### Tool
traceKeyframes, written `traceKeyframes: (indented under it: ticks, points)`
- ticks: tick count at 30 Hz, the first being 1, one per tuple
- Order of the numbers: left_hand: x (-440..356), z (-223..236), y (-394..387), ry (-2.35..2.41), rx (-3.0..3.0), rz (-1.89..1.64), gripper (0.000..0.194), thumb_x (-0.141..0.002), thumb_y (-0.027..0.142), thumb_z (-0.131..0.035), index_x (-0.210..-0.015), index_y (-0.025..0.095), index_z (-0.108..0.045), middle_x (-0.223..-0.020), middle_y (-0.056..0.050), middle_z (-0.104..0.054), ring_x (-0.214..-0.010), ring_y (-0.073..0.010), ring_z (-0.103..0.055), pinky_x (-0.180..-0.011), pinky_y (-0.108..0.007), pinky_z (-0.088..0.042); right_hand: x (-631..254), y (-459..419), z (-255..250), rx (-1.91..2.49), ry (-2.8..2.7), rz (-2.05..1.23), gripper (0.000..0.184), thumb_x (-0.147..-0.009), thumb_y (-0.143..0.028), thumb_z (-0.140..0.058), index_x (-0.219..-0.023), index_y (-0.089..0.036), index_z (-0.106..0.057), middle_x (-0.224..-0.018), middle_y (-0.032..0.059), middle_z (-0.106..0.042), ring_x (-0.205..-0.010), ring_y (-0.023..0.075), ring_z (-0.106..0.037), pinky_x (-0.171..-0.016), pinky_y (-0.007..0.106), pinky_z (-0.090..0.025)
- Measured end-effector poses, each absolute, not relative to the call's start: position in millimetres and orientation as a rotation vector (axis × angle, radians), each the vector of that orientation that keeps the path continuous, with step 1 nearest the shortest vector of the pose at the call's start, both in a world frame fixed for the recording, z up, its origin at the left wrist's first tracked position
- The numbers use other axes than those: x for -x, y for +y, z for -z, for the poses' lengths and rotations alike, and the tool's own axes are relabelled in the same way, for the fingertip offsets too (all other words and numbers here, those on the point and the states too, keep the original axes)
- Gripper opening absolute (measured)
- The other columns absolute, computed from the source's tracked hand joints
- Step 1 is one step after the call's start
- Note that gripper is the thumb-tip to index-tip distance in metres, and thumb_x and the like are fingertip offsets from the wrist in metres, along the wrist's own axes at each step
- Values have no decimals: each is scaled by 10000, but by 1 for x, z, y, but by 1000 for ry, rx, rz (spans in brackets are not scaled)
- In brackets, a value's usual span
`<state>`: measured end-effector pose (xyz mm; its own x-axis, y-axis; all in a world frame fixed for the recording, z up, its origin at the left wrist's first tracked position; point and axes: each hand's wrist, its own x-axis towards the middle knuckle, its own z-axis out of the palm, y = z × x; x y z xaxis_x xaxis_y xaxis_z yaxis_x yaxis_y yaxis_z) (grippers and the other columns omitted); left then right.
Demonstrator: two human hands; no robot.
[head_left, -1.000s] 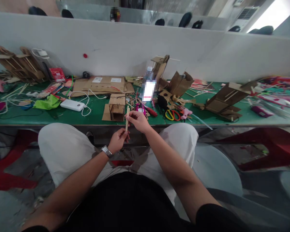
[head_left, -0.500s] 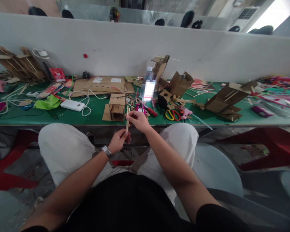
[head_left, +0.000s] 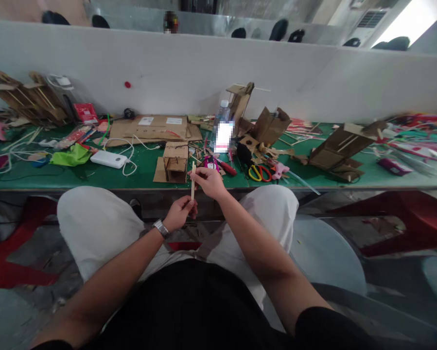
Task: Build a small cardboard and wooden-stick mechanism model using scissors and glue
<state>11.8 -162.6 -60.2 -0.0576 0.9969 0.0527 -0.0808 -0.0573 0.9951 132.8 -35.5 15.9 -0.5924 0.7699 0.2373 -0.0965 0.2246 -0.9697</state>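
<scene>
Two thin wooden sticks (head_left: pixel 193 187) stand nearly upright, side by side, in front of the table edge. My left hand (head_left: pixel 182 211), with a watch on its wrist, pinches their lower ends. Higher up, my right hand (head_left: pixel 209 181) grips the same sticks between thumb and fingers. Just beyond my hands, on the table, sits a small cardboard box (head_left: pixel 176 163) with an open front. A pink item with a cartoon face (head_left: pixel 211 164) lies behind my right hand, partly covered by it.
Across the green table (head_left: pixel 145 177) lie a white power bank (head_left: pixel 109 159) with cables, yellow-and-red-handled scissors (head_left: pixel 260 174), a pink glue gun (head_left: pixel 279 170) and flat cardboard (head_left: pixel 156 127). A plastic bottle (head_left: pixel 222 114) stands near a lit phone screen (head_left: pixel 224 137). Cardboard models (head_left: pixel 344 148) stand at the right.
Both hands keep their hold on the sticks. The sticks' upper ends sit slightly lower, and my left hand has shifted a little to the right. The table things are unchanged.
</scene>
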Motion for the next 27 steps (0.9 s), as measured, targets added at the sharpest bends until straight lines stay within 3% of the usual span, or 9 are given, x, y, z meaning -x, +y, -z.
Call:
traceKeyframes:
  ticks: [12, 20, 27]
  points:
    - [-13, 62, -163, 1159, -1149, -1351, 631, -862, 782, -727, -897, 157, -655, -713, -24, -690, -586, -144, -650, -587, -289, -571, -133, -35, -15, 620, -1794, -1468, 447, -807, -620, -832, -838, -184, -740, -702, -12, -646, -545, 137, -607, -514, 273, -523]
    - [-12, 60, -165, 1139, -1170, -1366, 564, -905, 715, -721, -878, 153, -668, -692, -41, -715, -614, -179, -696, -623, -303, -555, -131, -38, -9, 616, -1810, -1492, 480, -822, -642, -813, -928, -175, -770, -734, -1, -681, -546, 136, -612, -523, 273, -522]
    - [-8, 56, -163, 1145, -1121, -1434, 627, -905, 783, -673, -964, 159, -640, -718, -27, -707, -613, -174, -687, -639, -314, -574, -128, -44, -5, 608, -1888, -1503, 444, -858, -603, -782, -960, -171, -786, -701, 3, -689, -578, 154, -632, -565, 277, -523]
